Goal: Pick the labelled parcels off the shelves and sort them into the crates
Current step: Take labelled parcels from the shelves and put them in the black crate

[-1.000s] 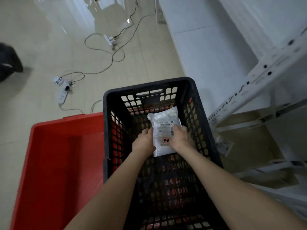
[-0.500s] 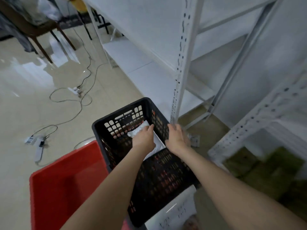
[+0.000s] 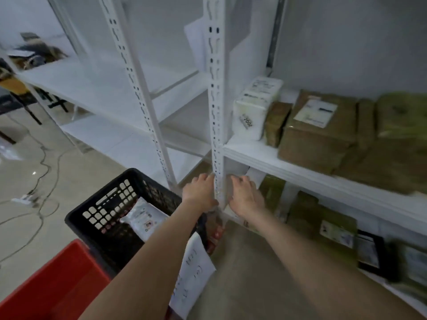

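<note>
- Both hands are empty. My left hand (image 3: 199, 191) and right hand (image 3: 246, 196) hover with loosely curled fingers, one either side of the white upright post (image 3: 216, 100). The blur hides whether either one touches it.
- One white pouch (image 3: 143, 215) lies in the black crate (image 3: 129, 173), and the red crate (image 3: 57, 285) sits beside that.
- The other labelled parcels wait on the shelf board (image 3: 288, 167): a white parcel (image 3: 256, 107), a brown box (image 3: 316, 130), and more lower parcels (image 3: 307, 218) underneath.
- First worry: the post stands right between my hands, so a fast reach to the right could rap my knuckles or catch a parcel on its way out.
- Second: the parcels are packed touching one another, so pulling one could drag its neighbour over the board's edge.
- Third: the labels are smeared from here. If I grab without reading properly, the parcel lands in the wrong crate.
- Fourth: a paper sheet (image 3: 196, 266) hangs on the black crate just beside my left forearm, and a careless swing back could knock it off.
- Last: cables (image 3: 44, 172) trail across the floor to my left, and a sidestep there risks a trip.
</note>
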The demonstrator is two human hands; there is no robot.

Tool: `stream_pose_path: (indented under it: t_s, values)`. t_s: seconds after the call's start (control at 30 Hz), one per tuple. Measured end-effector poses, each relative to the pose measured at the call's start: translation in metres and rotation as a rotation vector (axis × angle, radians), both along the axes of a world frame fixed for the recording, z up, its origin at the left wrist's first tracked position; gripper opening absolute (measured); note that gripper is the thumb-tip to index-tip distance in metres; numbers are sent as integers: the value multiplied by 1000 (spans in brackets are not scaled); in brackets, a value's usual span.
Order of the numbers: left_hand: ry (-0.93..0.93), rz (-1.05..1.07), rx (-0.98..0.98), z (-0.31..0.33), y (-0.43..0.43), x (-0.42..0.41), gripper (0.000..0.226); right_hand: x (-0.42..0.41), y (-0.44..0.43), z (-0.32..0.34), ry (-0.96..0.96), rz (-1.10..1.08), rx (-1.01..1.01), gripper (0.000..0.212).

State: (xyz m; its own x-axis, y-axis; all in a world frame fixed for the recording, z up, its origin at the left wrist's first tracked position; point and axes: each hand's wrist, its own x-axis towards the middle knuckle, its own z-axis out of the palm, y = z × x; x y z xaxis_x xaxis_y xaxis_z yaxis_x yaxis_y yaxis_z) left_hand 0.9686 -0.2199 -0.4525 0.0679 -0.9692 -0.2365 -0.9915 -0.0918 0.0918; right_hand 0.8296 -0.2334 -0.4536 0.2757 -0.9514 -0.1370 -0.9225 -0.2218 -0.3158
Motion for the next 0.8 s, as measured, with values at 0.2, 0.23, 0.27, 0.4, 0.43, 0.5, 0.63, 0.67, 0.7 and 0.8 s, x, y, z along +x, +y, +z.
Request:
stream_pose_path:
  t_s: [0.2,0.23,0.27,0.4,0.43,0.5,0.63,0.67,0.7,0.8]
  values:
    - [-24,-109,-77,58,43,-138,83,-142,64,50,1,-121,-106,51]
    - [-33,-128,-100,68,54,-163,82,-167,76,60,-1,-136,-128,50]
    - [-34,-152,-124,79,64,-188,82,-192,89,70,-3,-154,-140,51]
    - [-13,-258,-228,126,104,-283,70,-286,135,116,-7,-246,-212,55]
    - [-13,-287,-259,139,113,-305,68,-307,146,128,-2,-274,-232,54]
    - [-7,-346,-313,164,129,-347,71,-346,166,152,7,-330,-269,52]
    - [24,-464,-403,207,147,-418,76,-414,198,195,15,-428,-377,50]
    - [37,-496,-426,217,148,-433,76,-429,204,205,21,-450,-403,50]
    - [43,-528,-446,226,149,-447,75,-443,210,215,28,-474,-428,50]
    - [72,-611,-510,254,149,-485,69,-482,223,244,44,-558,-485,49]
